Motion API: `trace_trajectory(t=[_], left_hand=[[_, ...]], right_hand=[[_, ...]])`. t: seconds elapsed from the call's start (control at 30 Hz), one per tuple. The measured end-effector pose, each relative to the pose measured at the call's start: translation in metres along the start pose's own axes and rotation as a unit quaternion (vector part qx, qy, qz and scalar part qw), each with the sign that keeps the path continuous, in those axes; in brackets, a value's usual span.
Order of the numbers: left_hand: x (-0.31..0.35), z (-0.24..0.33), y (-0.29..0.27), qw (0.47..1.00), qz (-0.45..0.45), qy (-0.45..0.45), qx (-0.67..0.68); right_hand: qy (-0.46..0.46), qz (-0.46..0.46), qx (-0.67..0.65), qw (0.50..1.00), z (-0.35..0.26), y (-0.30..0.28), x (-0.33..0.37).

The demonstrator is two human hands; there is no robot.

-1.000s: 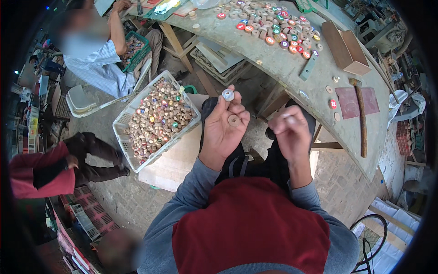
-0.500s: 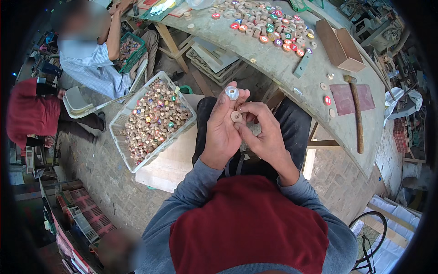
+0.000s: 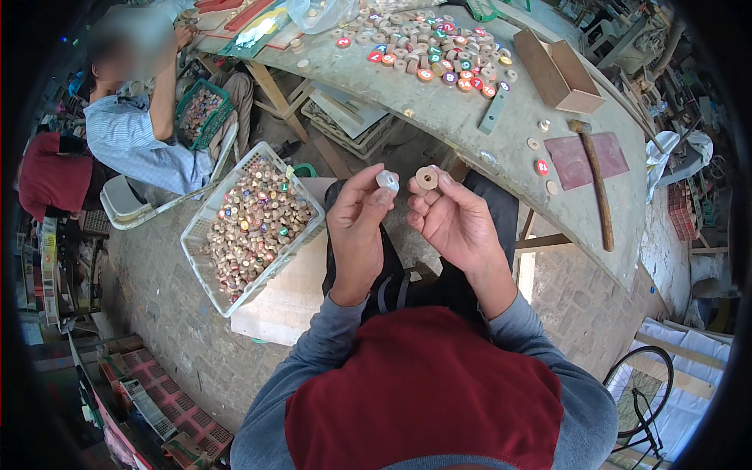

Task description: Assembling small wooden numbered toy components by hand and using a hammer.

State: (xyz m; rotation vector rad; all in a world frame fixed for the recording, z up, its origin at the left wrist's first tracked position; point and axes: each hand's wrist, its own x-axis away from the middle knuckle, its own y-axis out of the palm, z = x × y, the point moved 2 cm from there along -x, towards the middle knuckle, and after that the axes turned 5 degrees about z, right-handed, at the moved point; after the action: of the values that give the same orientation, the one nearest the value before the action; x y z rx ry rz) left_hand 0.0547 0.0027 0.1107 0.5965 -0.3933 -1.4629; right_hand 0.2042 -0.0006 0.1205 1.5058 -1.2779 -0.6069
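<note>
Over my lap, my left hand (image 3: 356,239) pinches a small round silvery-white piece (image 3: 388,181) between thumb and fingers. Facing it, my right hand (image 3: 464,227) grips a round wooden disc (image 3: 427,178) with a hole at its centre, held by the thumb and forefinger. A narrow gap separates the two pieces. To the left of my knees, a white plastic crate (image 3: 228,301) is filled with many small wooden discs, some with coloured faces.
On the worktable (image 3: 501,168) lie scattered wooden discs (image 3: 446,59), an open wooden box (image 3: 560,78), a hammer (image 3: 597,184) on a dark red sheet (image 3: 564,163), and a grey-green strip (image 3: 493,110). A seated person (image 3: 145,137) holds a green basket (image 3: 185,129) at left.
My hands have moved apart. The wooden disc has left my left palm and is now held up in my right hand, while the silvery piece stays in my left.
</note>
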Motion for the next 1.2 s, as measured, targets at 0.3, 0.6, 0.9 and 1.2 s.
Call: trace_trajectory(t=[0.3, 0.6, 0.9, 1.2], left_hand=[[0.007, 0.003, 0.008, 0.999, -0.026, 0.009, -0.039], [0.012, -0.002, 0.009, 0.998, -0.041, 0.011, -0.05], [0.012, -0.003, 0.006, 0.995, -0.05, 0.038, -0.076], [0.014, -0.003, 0.004, 0.994, -0.057, 0.048, -0.077]], right_hand=[[-0.132, -0.02, 0.095, 0.987, 0.0, 0.007, 0.006], [-0.293, 0.006, 0.292, 0.911, 0.003, 0.013, 0.015], [-0.363, -0.026, 0.422, 0.83, 0.006, 0.014, 0.017], [-0.357, -0.04, 0.407, 0.84, 0.007, 0.016, 0.018]])
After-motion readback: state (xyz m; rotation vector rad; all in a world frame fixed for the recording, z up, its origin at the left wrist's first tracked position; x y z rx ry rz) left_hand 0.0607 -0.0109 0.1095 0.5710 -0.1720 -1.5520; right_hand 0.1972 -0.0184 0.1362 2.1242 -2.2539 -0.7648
